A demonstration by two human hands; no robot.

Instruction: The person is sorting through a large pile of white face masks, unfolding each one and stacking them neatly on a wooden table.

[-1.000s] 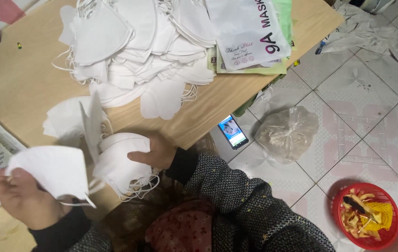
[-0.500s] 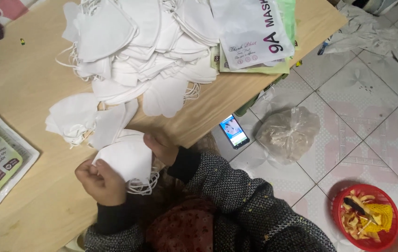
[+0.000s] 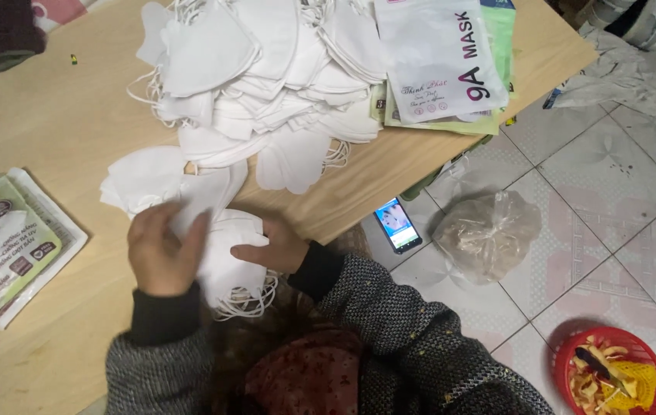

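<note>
Small stack of white masks (image 3: 229,261) at lower centre, on table edge (image 3: 74,323). Left hand (image 3: 160,250) lies flat over its left side; right hand (image 3: 278,247) grips the right edge. Long axis runs up-down.

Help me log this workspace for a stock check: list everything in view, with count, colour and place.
small mask stack: one stack, white, table's near edge, under both hands
loose mask pile: many, white, table's far middle
mask packets: a few, white and green, table's far right
flat packets: about two, green and white, table's left
wooden table: one, light brown
phone: one, screen lit, on the tiled floor
plastic bag: one, clear, on the floor beside the phone
red basket: one, holds scraps, floor's lower right
left hand: on the stack
right hand: on the stack
</note>
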